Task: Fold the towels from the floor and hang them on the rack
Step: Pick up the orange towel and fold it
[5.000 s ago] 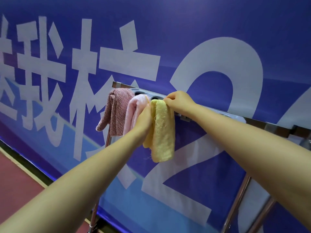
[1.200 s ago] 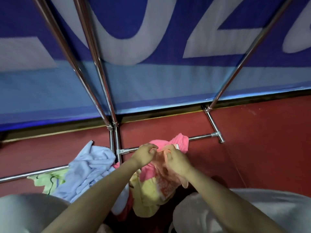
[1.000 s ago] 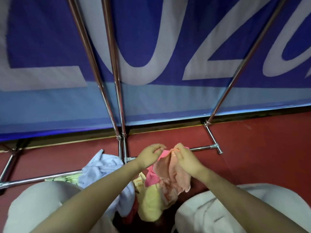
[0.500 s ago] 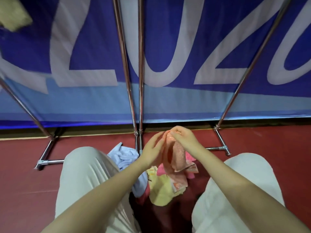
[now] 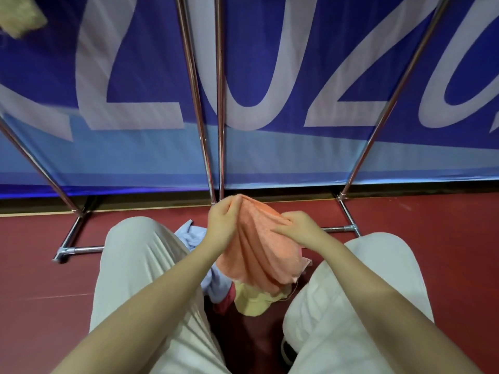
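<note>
Head view. Both hands hold one orange towel up off the floor, between the person's knees. The left hand pinches the towel's upper edge at its highest point, thumb and fingers closed on the cloth. The right hand grips the same edge to the right of and slightly below the left grip, fingers curled into the fabric. The edge runs taut between the two grips. Below the grips the towel hangs in loose vertical folds; its lower hem ends above the pile.

Pile, directly below the grips: a yellow towel lies on the floor under the orange towel's hem. A blue towel lies to the left of the left grip and continues down beside the left forearm. A dark pink cloth shows as a small patch between the blue and yellow towels. How these cloths overlap cannot be told.

Rack: chrome tubes rise from the floor just beyond the grips; two uprights stand close together immediately behind the left hand, one slanted tube stands well to the right, another to the far left. Floor-level base bars extend left and right of the grips. The rack's top is out of frame.

Far above and left of the grips, a pale yellow hanging towel enters the frame, blurred.

Behind the rack stands a blue banner with large white characters. Pale trousers cover both legs flanking the pile.
</note>
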A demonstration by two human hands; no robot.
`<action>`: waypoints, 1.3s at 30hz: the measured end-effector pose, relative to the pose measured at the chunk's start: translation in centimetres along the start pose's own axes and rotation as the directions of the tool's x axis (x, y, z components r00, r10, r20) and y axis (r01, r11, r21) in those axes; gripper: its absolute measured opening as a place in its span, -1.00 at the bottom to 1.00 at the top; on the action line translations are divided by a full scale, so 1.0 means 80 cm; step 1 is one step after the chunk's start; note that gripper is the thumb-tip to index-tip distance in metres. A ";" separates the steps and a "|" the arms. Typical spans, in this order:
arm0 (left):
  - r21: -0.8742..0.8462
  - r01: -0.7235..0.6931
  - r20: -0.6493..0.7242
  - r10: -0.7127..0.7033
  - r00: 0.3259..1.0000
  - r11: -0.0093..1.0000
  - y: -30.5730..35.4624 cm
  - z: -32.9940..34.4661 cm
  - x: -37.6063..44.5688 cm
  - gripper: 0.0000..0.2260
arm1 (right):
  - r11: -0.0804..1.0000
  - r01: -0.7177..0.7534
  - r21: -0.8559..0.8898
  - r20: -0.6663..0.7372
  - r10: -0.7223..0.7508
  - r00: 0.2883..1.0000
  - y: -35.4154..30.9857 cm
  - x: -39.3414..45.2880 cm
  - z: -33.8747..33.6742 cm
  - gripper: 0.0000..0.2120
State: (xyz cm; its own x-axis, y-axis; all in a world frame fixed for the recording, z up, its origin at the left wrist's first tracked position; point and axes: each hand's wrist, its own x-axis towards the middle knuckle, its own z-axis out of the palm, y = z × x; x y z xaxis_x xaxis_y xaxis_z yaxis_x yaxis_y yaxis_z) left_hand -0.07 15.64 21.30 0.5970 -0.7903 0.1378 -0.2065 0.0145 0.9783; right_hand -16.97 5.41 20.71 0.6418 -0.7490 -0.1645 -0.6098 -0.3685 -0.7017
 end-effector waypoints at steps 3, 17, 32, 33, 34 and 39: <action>-0.097 0.096 -0.180 -0.112 0.977 0.991 0.002 -0.024 0.018 -0.72 | 0.986 -0.130 0.108 0.057 0.125 0.991 0.031 -0.007 0.001 -0.67; -0.083 0.457 -0.022 -0.460 0.887 0.885 -0.039 -0.031 0.012 -0.78 | 0.798 0.011 0.603 -0.280 0.198 0.940 -0.013 0.004 0.004 -0.87; -0.127 0.638 0.472 -0.519 0.712 0.759 -0.039 0.030 -0.010 -0.45 | 0.796 0.048 0.604 -0.041 -0.029 0.999 -0.026 -0.011 0.017 -0.89; -0.132 0.643 0.500 -0.510 0.700 0.754 -0.040 0.031 -0.011 -0.48 | 0.796 0.041 0.603 -0.043 -0.019 0.999 -0.022 -0.011 0.017 -0.88; -0.137 0.639 0.517 -0.496 0.698 0.757 -0.037 0.032 -0.014 -0.52 | 0.791 0.037 0.611 -0.054 -0.004 0.999 -0.019 -0.010 0.018 -0.88; -0.231 0.537 0.391 -0.428 0.815 0.811 -0.033 0.030 -0.014 -0.76 | 0.829 0.016 0.559 -0.135 0.072 0.988 -0.004 -0.007 0.019 -0.88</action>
State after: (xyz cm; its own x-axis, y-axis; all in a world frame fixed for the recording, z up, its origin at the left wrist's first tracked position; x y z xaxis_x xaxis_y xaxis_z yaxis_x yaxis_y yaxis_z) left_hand -2.06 15.02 18.19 0.2716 -0.8896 -0.3672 0.3322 -0.2714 0.9033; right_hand -16.46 6.80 20.01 0.5282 -0.8407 -0.1195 -0.2355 -0.0099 -0.9718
